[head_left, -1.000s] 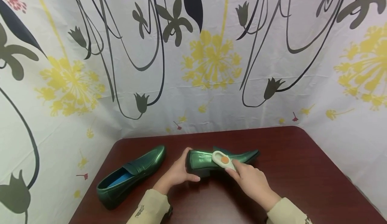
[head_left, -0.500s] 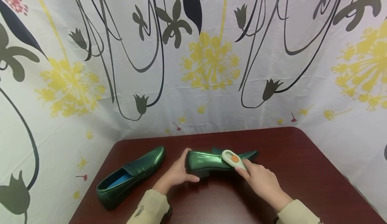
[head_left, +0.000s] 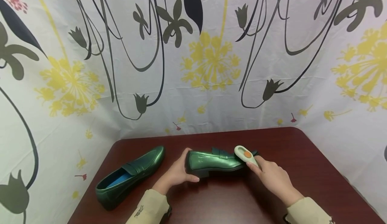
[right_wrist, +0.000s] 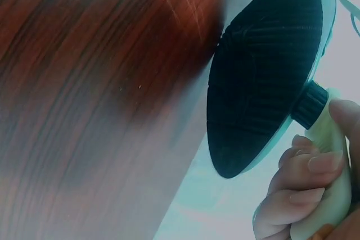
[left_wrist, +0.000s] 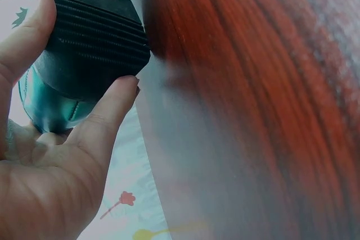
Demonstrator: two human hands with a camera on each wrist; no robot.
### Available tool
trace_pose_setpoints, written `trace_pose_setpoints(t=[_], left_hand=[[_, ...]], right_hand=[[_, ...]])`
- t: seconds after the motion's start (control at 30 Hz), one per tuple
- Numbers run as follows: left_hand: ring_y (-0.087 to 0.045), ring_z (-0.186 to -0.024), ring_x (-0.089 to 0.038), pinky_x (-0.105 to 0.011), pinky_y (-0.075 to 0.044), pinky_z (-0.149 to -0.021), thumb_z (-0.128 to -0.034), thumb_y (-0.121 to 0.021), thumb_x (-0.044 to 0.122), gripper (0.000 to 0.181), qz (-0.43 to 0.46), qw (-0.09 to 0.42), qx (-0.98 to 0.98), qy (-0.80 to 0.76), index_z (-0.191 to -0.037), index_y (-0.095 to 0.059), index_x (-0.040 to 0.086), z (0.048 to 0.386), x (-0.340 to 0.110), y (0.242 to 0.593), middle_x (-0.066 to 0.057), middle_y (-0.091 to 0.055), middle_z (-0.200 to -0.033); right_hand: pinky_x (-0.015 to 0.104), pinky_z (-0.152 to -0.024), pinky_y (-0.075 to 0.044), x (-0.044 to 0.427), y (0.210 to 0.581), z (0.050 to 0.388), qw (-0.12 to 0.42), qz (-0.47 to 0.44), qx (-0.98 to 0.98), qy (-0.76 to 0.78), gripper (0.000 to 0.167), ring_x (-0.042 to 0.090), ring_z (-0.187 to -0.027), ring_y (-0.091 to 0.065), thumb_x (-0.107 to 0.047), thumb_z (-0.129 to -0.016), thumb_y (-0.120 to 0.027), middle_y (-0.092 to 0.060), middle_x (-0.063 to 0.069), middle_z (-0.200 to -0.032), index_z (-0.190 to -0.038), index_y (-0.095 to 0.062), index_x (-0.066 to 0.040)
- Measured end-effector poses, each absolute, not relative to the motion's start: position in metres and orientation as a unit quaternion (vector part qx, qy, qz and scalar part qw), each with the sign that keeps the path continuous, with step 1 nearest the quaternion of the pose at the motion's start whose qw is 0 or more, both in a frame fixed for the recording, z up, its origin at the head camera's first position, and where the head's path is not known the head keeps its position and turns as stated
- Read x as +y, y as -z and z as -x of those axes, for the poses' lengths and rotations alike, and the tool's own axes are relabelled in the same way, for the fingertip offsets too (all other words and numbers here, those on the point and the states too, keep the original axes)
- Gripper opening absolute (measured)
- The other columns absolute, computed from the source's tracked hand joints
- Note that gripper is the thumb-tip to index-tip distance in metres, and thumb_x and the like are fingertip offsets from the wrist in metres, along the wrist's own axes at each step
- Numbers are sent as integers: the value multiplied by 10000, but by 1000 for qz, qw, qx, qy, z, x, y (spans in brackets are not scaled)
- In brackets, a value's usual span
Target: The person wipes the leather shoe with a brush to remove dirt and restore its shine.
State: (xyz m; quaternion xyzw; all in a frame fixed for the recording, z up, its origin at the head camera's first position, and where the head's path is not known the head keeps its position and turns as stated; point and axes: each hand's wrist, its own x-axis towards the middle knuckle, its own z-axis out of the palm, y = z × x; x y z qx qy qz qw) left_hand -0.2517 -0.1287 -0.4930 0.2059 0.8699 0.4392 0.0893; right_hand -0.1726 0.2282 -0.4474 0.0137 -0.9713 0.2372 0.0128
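A shiny green loafer (head_left: 208, 161) lies on its side with its black sole toward the person. Its heel end is gripped by the left hand (head_left: 176, 172), thumb and fingers round the black heel (left_wrist: 95, 43) in the left wrist view. The right hand (head_left: 273, 178) holds a pale green brush (head_left: 242, 152) with an orange spot by its handle. In the right wrist view the brush's dark bristles (right_wrist: 310, 105) touch the upper near the toe, beside the black sole (right_wrist: 264, 77).
A second green loafer (head_left: 142, 165) with a blue insole stands upright at the left of the dark red table (head_left: 281, 143). Behind the table hangs a white cloth (head_left: 211, 116) printed with flowers.
The right hand has moved the brush rightward along the loafer, from its middle toward the toe. The left hand has kept its grip on the heel.
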Motion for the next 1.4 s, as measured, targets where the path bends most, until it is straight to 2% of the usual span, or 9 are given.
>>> trace_pose_setpoints(t=[0.4,0.83,1.03,1.4], left_hand=[[-558,-1191,-243,-524,-463,-1026,-689,-951,296,1070,-207,88,871,-437,-1512,-269,249,252,-129,493,-34,-558,-1347],[-555,-1184,-235,-522,-464,-1029,-682,-954,304,1075,-205,90,867,-445,-1513,-276,235,250,-129,490,-18,-559,-1336],[-556,-1185,-234,-518,-461,-1031,-679,-956,299,1085,-207,89,867,-445,-1518,-273,224,249,-129,490,-19,-559,-1340],[-555,-1170,-237,-527,-467,-1021,-684,-952,280,1038,-205,87,866,-447,-1486,-293,276,249,-128,490,-19,-558,-1329]], right_hand=[[365,-516,-357,262,454,190,-11,7,-971,-239,734,192,-685,-530,-705,-990,-374,-608,20,-828,-1380,-511,-98],[366,-517,-355,286,452,202,-22,19,-970,-243,809,203,-685,-522,-720,-991,-333,-599,46,-827,-1424,-453,-46],[363,-514,-346,292,452,199,-27,24,-969,-244,784,203,-658,-501,-714,-996,-322,-541,53,-774,-1377,-464,-43],[359,-540,-366,286,459,196,-26,19,-968,-250,808,201,-693,-528,-731,-986,-323,-587,50,-808,-1380,-467,-41]])
